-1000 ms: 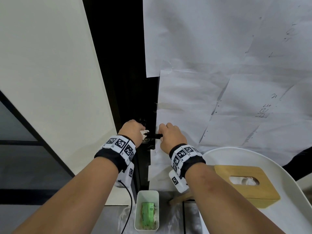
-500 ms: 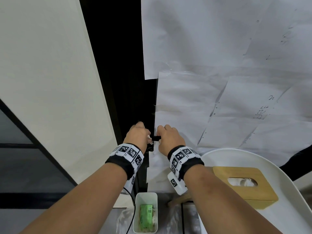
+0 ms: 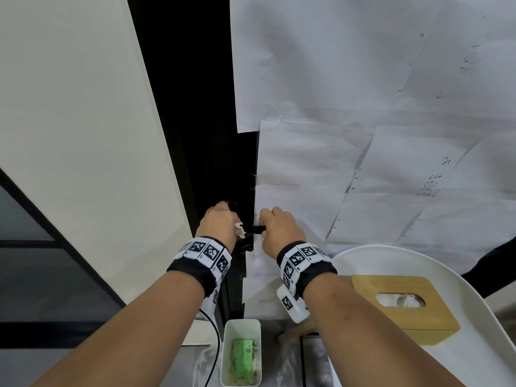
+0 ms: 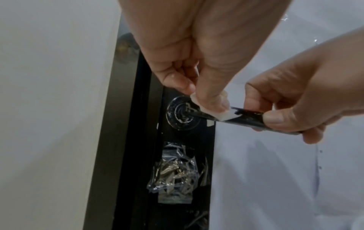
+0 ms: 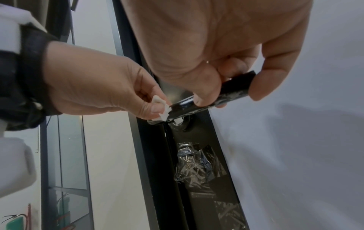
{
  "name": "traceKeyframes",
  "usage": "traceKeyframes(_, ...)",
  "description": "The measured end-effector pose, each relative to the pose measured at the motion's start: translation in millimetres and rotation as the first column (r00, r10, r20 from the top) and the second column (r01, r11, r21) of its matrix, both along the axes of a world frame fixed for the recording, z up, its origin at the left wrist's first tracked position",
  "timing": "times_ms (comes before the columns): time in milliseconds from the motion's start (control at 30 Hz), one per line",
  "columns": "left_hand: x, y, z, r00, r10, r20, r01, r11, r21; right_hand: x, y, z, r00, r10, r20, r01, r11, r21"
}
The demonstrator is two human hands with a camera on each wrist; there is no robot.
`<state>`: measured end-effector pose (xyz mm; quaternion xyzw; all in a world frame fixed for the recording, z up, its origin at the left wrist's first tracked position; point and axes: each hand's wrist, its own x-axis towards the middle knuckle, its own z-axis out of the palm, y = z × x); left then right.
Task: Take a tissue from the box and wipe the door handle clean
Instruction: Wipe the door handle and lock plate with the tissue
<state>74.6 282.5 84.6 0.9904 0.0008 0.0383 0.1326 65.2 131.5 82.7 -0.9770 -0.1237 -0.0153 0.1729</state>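
A black lever door handle [image 4: 250, 119] [image 5: 208, 99] [image 3: 256, 228] sticks out from a round black rose [image 4: 182, 114] on the dark door edge. My right hand [image 3: 275, 229] [image 5: 226, 87] grips the handle's outer end with curled fingers and thumb. My left hand [image 3: 220, 224] [image 4: 206, 99] pinches a small folded white tissue [image 4: 222, 114] [image 5: 161, 109] [image 3: 239, 227] and presses it on the handle close to the rose. A wooden tissue box [image 3: 402, 305] with a white tissue in its slot sits on a white round table [image 3: 474, 344] at the lower right.
White paper sheets [image 3: 363, 135] cover the door on the right. A cream wall panel [image 3: 69, 135] stands to the left of the dark frame. Crumpled clear tape [image 4: 175, 172] sticks below the handle. A white bin [image 3: 241, 356] holding a green packet sits on the floor.
My left hand has slid the tissue along the handle, first toward my right hand, then back a little toward the rose. My right hand keeps its grip on the handle's end.
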Motion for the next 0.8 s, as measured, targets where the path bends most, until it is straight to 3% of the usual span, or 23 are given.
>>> traceKeyframes(200, -5.6, -20.0, -4.8, 0.995, -0.08, 0.056, 0.082, 0.996, -0.029, 1.1, 0.0, 0.2, 1.0, -0.021, -0.013, 0.022, 0.999, 0.025)
traceKeyframes(433, -3.7, 1.3, -2.4, 1.0, -0.029, 0.002, 0.029, 0.997, -0.07, 2.4, -1.8, 0.4, 1.0, -0.021, -0.02, 0.022, 1.0, 0.004)
traceKeyframes(633, -19.4, 19.7, 4.8, 0.962, 0.076, 0.26, -0.001, 0.96, -0.279, 4.0, -1.0, -1.3, 1.0, -0.015, -0.011, 0.015, 1.0, 0.005)
traceKeyframes(800, -12.1, 15.8, 12.8, 0.97, 0.06, 0.236, 0.005, 0.964, -0.265, 4.8, -0.9, -3.0, 1.0, -0.019, -0.013, 0.019, 1.0, -0.003)
